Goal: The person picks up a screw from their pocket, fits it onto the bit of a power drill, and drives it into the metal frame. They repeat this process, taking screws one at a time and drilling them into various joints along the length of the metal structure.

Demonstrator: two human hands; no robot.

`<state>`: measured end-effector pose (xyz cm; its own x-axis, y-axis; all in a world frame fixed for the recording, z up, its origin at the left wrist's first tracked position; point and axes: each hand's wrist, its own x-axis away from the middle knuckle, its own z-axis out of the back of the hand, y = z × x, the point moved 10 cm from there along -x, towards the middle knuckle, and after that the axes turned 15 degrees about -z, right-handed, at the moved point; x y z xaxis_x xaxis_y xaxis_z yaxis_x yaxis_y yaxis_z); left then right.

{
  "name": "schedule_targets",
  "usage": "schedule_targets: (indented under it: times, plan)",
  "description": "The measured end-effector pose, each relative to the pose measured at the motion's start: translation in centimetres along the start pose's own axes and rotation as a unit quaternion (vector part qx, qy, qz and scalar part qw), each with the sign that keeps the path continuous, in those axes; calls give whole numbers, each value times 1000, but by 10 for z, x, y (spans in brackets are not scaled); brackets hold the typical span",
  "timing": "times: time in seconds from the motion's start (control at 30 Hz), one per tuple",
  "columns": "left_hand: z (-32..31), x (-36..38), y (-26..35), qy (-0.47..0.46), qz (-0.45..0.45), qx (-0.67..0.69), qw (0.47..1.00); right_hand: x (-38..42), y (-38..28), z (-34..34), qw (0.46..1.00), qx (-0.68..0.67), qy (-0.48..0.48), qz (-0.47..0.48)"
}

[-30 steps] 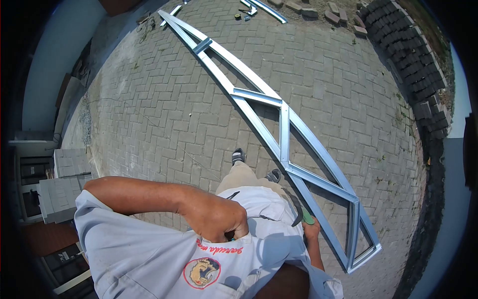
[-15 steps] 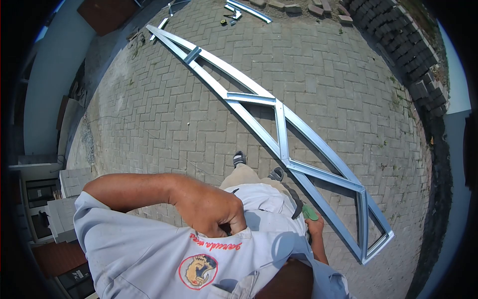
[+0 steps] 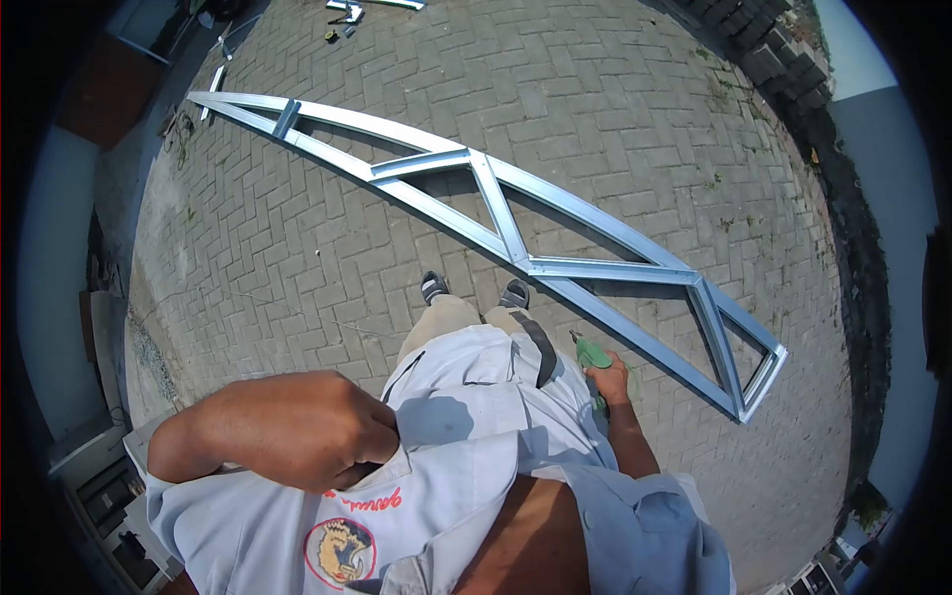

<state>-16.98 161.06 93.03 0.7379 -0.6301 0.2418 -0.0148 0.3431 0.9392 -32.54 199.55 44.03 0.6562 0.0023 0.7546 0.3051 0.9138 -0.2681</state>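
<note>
My left hand (image 3: 342, 436) is at the chest of the grey shirt (image 3: 466, 476), its curled fingers dipping into what looks like the shirt's pocket. The fingertips are hidden, and whatever they hold cannot be seen. Down by my right thigh, my right hand (image 3: 607, 379) is wrapped round a green drill (image 3: 592, 353) whose tip points forward. Beyond my feet a silver metal truss (image 3: 436, 211) lies flat on the paving, made of two long channels joined by shorter slanted braces. Neither hand touches it.
Grey paving bricks (image 3: 377, 268) cover the ground. Loose metal strips (image 3: 344, 12) and a small tape measure (image 3: 330, 37) lie at the far side. Stacked bricks (image 3: 783, 64) stand along the right edge. A pale wall (image 3: 55, 268) runs along the left.
My view has turned, so the truss appears further left and higher. My right hand and the drill show more fully. My left hand stays at the shirt pocket.
</note>
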Motion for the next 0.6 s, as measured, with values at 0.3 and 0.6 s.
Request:
schedule_targets:
  times: [0.3,0.6]
  plan:
    - [25,11,-1,57,-59,87,993,0,11,-17,1000,-22,-20,-5]
    - [34,10,-17,128,-99,214,963,-5,29,-13,999,-45,1,-30]
